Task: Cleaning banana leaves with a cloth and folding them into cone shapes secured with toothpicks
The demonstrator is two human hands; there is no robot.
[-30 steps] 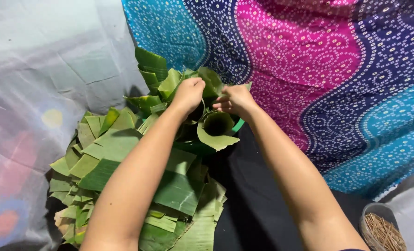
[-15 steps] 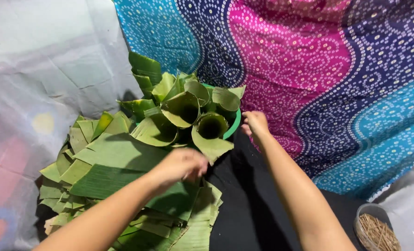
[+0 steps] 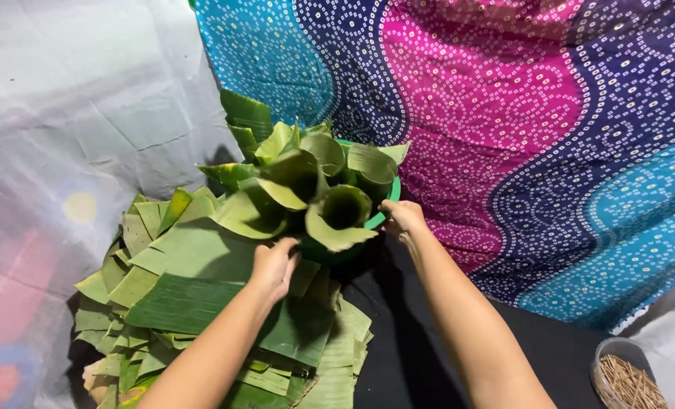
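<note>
While my right hand [image 3: 402, 217] grips the green basin's rim [image 3: 376, 220] and my left hand [image 3: 274, 266] curls loosely, clasping nothing, at centre frame, I risk tipping the leaf cones [image 3: 342, 208].

No packages, labels, signs or screens can be seen anywhere near the two hands or further from them.

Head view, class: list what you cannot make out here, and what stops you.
- Green bowl: only a strip of rim shows; rolled leaf cones hide the rest.
- Left hand fingertips: tucked under a cone.
- Jar of sticks: cut off by the bottom edge.
- Leaf pile: lower part cut off by the bottom edge.
</note>
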